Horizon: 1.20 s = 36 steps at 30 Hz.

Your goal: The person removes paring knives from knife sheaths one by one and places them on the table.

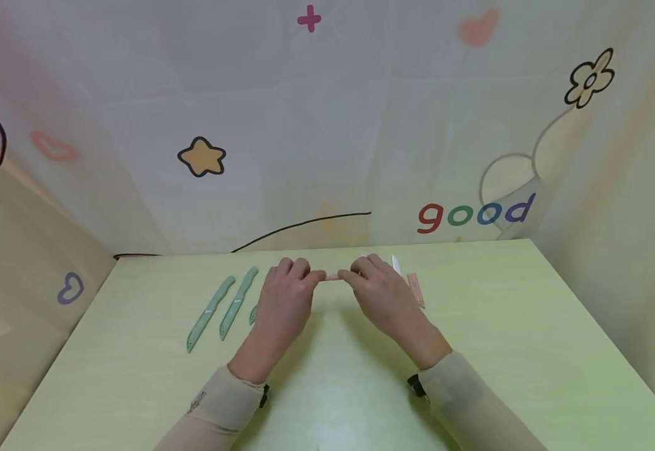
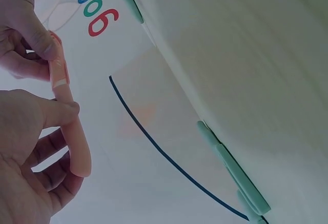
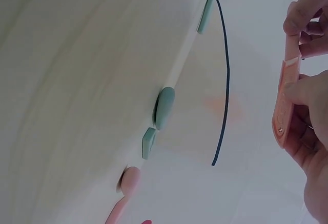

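Observation:
Both hands hold a small pink knife, raised above the table. My left hand [image 1: 288,291] pinches the knife's smooth pink handle [image 2: 78,149] between thumb and curled fingers. My right hand [image 1: 380,291] grips the pink sheath [image 3: 285,96], which has a small hole near its end. The sheath covers most of the blade, with a thin pale strip showing between it and the handle. In the head view, most of the knife is hidden by the fingers. Behind the right hand, a bare white blade [image 1: 396,264] and another pink sheath [image 1: 415,290] are partly visible.
Two sheathed green knives [image 1: 210,313] lie on the table's left, and a smaller green piece [image 1: 253,314] is partly hidden by the left hand. The right wrist view shows a green handle [image 3: 165,108] and a pink handle [image 3: 130,180] on the table. A printed curtain [image 1: 327,144] stands behind.

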### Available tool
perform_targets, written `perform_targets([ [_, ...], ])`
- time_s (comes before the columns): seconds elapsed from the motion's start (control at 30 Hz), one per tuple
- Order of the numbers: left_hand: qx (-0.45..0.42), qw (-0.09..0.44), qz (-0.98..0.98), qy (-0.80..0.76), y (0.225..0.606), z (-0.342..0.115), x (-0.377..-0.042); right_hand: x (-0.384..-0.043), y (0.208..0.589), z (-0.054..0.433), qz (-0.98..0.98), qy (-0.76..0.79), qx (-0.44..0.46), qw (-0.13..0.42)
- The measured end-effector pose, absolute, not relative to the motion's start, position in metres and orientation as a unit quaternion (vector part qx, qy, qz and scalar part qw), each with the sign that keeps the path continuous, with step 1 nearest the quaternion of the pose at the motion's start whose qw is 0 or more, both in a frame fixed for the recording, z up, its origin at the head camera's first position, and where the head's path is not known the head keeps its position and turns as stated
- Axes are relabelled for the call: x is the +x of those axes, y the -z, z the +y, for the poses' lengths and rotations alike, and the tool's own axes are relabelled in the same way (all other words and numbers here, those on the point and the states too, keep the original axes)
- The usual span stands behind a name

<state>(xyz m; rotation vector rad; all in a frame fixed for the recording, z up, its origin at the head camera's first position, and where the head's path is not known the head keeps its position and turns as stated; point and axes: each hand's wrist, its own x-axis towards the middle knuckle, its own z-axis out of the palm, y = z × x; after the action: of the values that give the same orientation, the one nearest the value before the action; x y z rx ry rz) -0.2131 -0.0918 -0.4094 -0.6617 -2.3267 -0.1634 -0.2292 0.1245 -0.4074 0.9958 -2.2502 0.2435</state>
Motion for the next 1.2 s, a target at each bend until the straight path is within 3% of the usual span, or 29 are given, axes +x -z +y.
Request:
perform_targets([
  [1.2, -0.277, 0.373, -0.886, 0.013, 0.409, -0.0952, -0.2119, -0.2289, 0.4039, 0.1285, -0.866, -0.073, 0.372, 0.326],
])
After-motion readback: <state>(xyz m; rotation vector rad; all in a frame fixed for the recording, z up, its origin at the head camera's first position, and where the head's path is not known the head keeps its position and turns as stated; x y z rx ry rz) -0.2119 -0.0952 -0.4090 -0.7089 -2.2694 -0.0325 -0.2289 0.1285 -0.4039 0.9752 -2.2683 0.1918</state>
